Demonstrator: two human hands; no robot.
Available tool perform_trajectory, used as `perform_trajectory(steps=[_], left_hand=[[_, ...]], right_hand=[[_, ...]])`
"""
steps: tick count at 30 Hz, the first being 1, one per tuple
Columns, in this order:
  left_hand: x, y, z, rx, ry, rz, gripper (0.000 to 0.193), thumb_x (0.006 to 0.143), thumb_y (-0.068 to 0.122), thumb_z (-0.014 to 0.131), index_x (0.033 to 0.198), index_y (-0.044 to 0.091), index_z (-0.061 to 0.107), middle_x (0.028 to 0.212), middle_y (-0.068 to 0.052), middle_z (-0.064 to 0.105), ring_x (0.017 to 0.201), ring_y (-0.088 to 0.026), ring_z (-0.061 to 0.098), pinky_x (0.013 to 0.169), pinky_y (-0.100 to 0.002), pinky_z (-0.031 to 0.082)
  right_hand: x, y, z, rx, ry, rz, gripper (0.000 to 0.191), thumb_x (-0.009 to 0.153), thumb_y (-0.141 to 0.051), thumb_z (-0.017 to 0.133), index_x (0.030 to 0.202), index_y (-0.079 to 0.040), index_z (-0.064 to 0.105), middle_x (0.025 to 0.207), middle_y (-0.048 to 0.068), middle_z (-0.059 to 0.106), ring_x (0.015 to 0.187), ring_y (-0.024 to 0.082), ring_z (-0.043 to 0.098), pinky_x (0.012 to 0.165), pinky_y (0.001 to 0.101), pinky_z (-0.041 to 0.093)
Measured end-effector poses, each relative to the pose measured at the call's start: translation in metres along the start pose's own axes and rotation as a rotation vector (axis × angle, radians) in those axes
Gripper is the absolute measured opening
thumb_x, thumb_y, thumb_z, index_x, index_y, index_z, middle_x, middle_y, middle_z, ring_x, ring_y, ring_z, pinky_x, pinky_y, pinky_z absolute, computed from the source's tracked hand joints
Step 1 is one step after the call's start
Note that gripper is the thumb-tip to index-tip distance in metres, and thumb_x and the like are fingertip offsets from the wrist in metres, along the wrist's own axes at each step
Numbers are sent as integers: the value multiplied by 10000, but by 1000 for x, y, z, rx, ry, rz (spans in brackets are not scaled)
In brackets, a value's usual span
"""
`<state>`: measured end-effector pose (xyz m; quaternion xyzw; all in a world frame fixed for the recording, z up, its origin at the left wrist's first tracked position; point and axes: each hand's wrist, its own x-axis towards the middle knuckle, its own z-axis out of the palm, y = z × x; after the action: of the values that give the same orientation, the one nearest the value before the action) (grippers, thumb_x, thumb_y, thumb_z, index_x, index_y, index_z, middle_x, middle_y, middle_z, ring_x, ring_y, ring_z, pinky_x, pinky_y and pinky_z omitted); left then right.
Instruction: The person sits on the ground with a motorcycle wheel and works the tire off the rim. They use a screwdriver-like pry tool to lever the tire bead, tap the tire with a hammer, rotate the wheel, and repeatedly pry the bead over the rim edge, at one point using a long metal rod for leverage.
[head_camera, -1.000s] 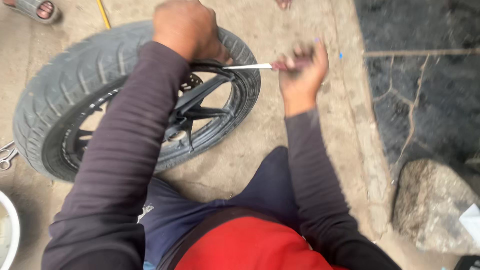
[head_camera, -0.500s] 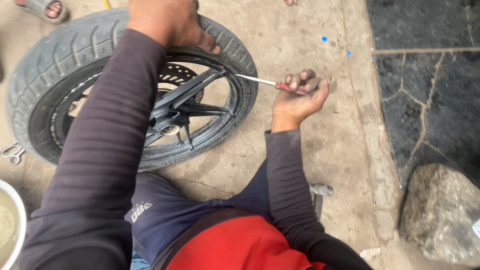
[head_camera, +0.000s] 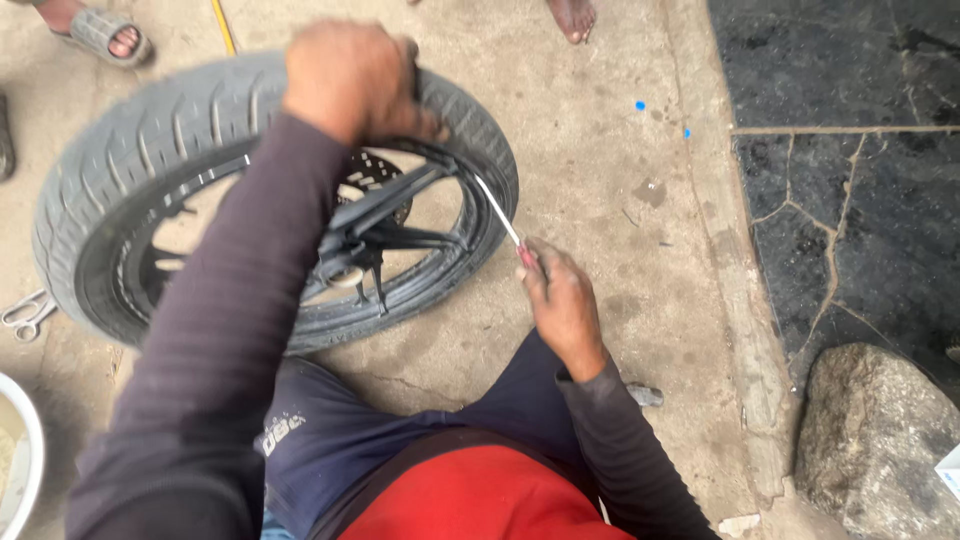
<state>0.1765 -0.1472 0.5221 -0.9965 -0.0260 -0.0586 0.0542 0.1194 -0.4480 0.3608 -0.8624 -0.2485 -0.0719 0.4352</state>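
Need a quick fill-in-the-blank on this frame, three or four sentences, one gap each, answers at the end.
1. The left hand presses on the top of the ____ mounted on the black wheel.
2. The right hand grips a tool with a ____ handle; its metal shaft points at the rim.
3. The wheel lies flat on the ____ ground.
4. A large ____ sits at the lower right corner.

Missing words: tyre; red; concrete; rock

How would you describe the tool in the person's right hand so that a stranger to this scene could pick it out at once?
Start at the big grey motorcycle tyre lying flat on the concrete. At its right edge, the right hand grips a thin screwdriver whose silvery shaft slants up to the tyre's rim. Its red handle and straight bright shaft set it apart from the black spokes nearby.
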Motion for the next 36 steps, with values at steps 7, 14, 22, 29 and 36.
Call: perform_trajectory(steps=[7, 14, 22, 29, 36], left_hand=[[-78, 44, -19, 37, 209, 99, 733, 761, 646, 797, 1113, 17, 666, 997, -162, 682, 969, -318, 641, 856, -438, 488], [-136, 87, -8, 175, 467, 200, 512, 947, 356, 618, 1330, 17, 624, 1299, -204, 644, 1216, -346, 605, 1068, -447, 449], [-146, 104, 4, 253, 487, 223, 489, 992, 305, 627, 1380, 7, 621, 1355, -204, 630, 1267, -346, 594, 1106, -456, 435], [-208, 113, 70, -543, 473, 396, 500, 930, 370, 794, 1252, 20, 640, 1298, -190, 645, 1232, -364, 614, 1087, -489, 471], [-148, 104, 131, -640, 368, -17, 852, 831, 654, 792, 1201, -95, 623, 1176, -290, 661, 1136, -447, 629, 1004, -493, 485]], right_hand=[[-28, -46, -37, -168, -185, 85, 446, 913, -228, 728, 1294, -15, 637, 1014, 195, 702, 938, 341, 696, 802, 426, 547], [-89, -33, -47, 34, -158, 179, 474, 904, -194, 734, 1317, -5, 600, 1052, 150, 721, 945, 238, 712, 823, 344, 565], [-81, 16, -92, 370, 38, 544, 388, 956, -197, 720, 1239, 55, 636, 952, 78, 642, 809, 142, 594, 681, 288, 490], [72, 12, -14, 872, 9, -54, 255, 1020, -127, 631, 1235, 9, 603, 1205, 167, 701, 1147, 227, 709, 1080, 380, 587], [96, 26, 13, 1175, -202, 105, 226, 1061, -122, 563, 1247, 7, 554, 1279, 200, 676, 1181, 222, 678, 1063, 357, 556]])
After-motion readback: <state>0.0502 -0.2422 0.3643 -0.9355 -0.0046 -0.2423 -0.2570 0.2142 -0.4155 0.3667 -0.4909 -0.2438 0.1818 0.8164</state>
